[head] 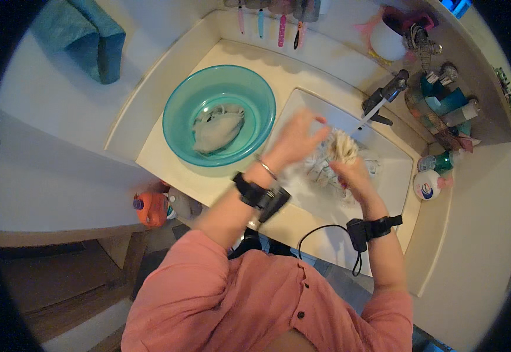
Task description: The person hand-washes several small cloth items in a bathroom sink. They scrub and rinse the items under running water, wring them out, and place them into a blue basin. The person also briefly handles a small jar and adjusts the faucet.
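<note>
A bunched cream cloth (343, 146) is gripped in my right hand (355, 177) over the white sink (389, 176). My left hand (296, 137), blurred, hovers just left of that cloth with thumb and fingers apart, and nothing shows in it. Water runs from the dark faucet (385, 94) beside the cloth. Below my hands, pale patterned fabric (319, 169) lies wet in the sink; its shape is partly hidden by my hands. On the counter to the left stands a translucent teal basin (171, 127) holding a wadded grey cloth (220, 130) in shallow water.
Toothbrushes (281, 31) hang from a wall holder at the back. A wire basket of toiletries (431, 112) and several bottles (427, 184) line the right side. A teal towel (101, 48) hangs at upper left. Below the counter sits an orange jug (152, 209).
</note>
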Motion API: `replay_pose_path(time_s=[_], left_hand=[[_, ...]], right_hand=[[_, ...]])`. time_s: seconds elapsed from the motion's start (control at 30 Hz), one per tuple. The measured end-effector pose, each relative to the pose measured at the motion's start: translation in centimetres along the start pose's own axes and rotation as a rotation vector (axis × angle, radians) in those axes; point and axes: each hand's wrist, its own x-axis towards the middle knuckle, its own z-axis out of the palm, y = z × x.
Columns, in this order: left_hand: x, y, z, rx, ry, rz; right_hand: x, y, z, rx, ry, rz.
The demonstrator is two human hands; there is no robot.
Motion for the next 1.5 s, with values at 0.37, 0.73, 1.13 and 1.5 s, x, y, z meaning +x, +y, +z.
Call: replay_pose_path(time_s=[0.37, 0.73, 1.13, 1.5], left_hand=[[-2.2, -7.5, -17.2, 0.874, -0.598, -0.496], [2.3, 0.3, -29.5, 0.311, -0.117, -0.294], [5.4, 8.7, -11.7, 0.029, -0.271, 0.183], [5.1, 2.9, 6.8, -1.1, -0.037, -0.824]], right_hand=[[2.3, -9.8, 7.1, -0.153, -0.135, -0.277], [6.8, -10.5, 13.9, -0.712, 0.001, -0.531], [2.2, -9.3, 3.7, 0.94, -0.329, -0.328], [0.5, -4.9, 0.8, 0.363, 0.541, -0.162]])
